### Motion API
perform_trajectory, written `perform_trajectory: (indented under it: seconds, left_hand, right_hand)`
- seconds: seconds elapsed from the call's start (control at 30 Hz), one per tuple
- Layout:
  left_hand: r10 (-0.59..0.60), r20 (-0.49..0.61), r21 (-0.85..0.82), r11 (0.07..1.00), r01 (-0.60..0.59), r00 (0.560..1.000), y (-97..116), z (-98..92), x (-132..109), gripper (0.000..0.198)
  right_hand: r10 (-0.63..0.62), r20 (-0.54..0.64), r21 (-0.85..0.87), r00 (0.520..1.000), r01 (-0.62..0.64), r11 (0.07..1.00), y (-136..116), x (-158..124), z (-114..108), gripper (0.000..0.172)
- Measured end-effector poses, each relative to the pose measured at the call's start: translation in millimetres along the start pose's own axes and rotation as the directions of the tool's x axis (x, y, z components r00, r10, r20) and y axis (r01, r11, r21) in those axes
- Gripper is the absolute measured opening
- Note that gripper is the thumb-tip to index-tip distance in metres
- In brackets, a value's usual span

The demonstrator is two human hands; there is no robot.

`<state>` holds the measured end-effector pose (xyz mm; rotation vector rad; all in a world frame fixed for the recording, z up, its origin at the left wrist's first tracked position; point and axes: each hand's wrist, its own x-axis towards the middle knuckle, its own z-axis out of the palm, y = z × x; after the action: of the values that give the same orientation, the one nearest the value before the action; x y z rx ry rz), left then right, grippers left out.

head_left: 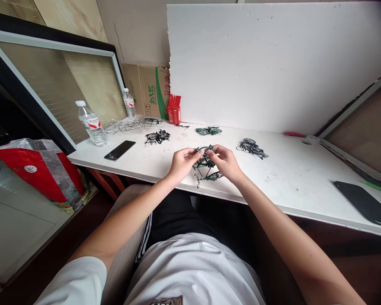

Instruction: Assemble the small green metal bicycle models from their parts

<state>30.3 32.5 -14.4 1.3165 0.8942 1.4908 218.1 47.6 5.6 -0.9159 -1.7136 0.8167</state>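
Item: green model bike (206,168), pinched betw. both grips, L hand (181,163) + R hand (227,163), tabletop (288,173) edge just below grips. My read on risk: hard squeeze bends thin parts; a slip drops it off the edge.

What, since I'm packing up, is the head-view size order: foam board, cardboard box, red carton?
1. foam board
2. cardboard box
3. red carton
All stand at the back, so nearness hardly matters.
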Motion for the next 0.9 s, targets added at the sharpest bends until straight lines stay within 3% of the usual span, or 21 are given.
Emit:
perform_trajectory:
  seconds: [0.3,0.9]
  left_hand:
    - [-0.042,-0.050,-0.039,0.998,0.040,0.998,1.4,1.4,-1.9,0.050]
    - [-0.128,-0.049,-0.068,0.990,0.124,0.991,1.6,-0.3,-2.0,0.049]
  right_hand:
    - [0.018,0.022,0.024,1.000,-0.018,1.000,-4.5,-0.2,-0.4,0.054]
    - [0.071,0.078,0.079,0.994,-0.077,0.994,5.5,-0.5,-1.9,0.049]
